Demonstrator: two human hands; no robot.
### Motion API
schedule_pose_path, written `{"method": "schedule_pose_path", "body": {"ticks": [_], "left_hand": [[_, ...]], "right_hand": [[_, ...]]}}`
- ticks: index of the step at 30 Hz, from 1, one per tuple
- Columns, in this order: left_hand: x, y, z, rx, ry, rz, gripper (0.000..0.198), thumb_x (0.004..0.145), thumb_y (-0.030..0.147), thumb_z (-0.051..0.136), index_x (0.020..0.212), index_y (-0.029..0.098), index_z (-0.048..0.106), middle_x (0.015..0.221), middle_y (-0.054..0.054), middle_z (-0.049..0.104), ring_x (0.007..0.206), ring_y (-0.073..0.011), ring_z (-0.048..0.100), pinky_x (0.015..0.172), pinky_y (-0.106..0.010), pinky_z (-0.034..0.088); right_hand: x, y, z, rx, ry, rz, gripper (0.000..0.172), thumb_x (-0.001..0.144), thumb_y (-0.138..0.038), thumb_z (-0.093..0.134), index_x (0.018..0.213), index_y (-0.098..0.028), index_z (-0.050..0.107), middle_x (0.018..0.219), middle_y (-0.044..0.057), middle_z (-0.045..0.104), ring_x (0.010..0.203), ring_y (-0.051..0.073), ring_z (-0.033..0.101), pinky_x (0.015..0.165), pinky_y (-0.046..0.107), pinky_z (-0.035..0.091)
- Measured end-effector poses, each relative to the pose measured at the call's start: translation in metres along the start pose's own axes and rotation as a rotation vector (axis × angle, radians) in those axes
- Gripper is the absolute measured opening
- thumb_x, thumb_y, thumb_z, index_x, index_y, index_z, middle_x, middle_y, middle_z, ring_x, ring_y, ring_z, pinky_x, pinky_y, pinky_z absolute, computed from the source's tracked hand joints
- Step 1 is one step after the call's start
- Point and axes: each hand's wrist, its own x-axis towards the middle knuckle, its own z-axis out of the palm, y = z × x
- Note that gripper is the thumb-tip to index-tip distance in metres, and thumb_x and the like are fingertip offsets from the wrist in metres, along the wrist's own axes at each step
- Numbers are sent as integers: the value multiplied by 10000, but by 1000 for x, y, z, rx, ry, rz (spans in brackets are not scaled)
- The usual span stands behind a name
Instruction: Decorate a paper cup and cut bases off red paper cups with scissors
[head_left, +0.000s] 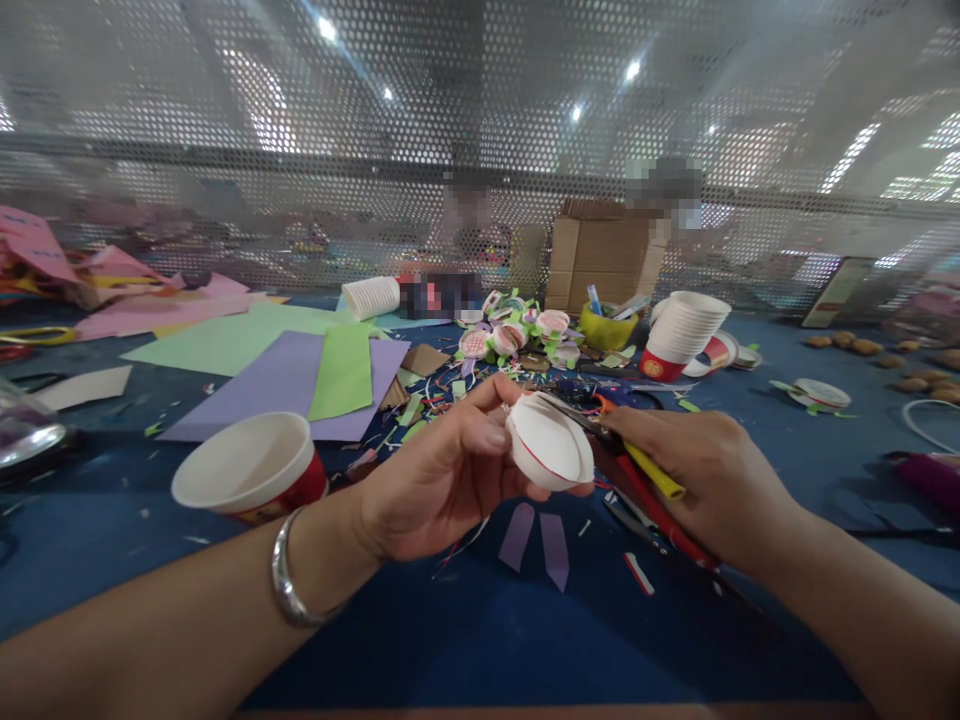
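Note:
My left hand [442, 470] is closed around a white paper cup piece [551, 445] with a red line on it, thumb on top. My right hand [701, 480] is closed on scissors [649, 470] with red and yellow handles, whose blades reach to the cup piece's upper edge. Both hands hover above the blue table [450, 640]. Two small purple paper strips [536, 540] lie on the table just below the hands. A silver bangle [289, 590] circles my left wrist.
A red-and-white paper cup [251, 470] lies tipped at left. Purple and green paper sheets [315, 375], scraps, finished cup flowers [517, 335], a stack of cups [682, 335] and a cardboard box [604, 255] sit further back. A perforated metal screen [480, 150] borders the far side.

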Motion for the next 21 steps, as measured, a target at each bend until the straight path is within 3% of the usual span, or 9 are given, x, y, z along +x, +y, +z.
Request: {"method": "schedule_pose_path", "body": {"ticks": [8, 16, 21], "left_hand": [[1, 0, -2, -4, -33, -9, 328, 742, 255, 695, 987, 204, 484, 896, -45, 742, 840, -248, 783, 606, -162, 525], [1, 0, -4, 3, -44, -4, 296, 750, 233, 676, 988, 193, 506, 905, -53, 738, 830, -245, 780, 599, -180, 540], [-1, 3, 1, 18, -8, 22, 298, 807, 232, 705, 1045, 186, 532, 962, -61, 757, 898, -243, 779, 714, -210, 599]], "right_hand": [[2, -2, -4, 13, -11, 14, 313, 832, -126, 465, 1041, -197, 686, 923, 109, 794, 706, 243, 736, 579, 317, 500], [2, -2, -3, -16, -29, 11, 393, 820, -115, 464, 1144, -182, 676, 902, 101, 798, 708, 254, 736, 582, 333, 507], [2, 0, -2, -45, -24, 45, 370, 799, -100, 463, 1072, -183, 698, 822, 95, 779, 670, 246, 708, 570, 335, 475]]}}
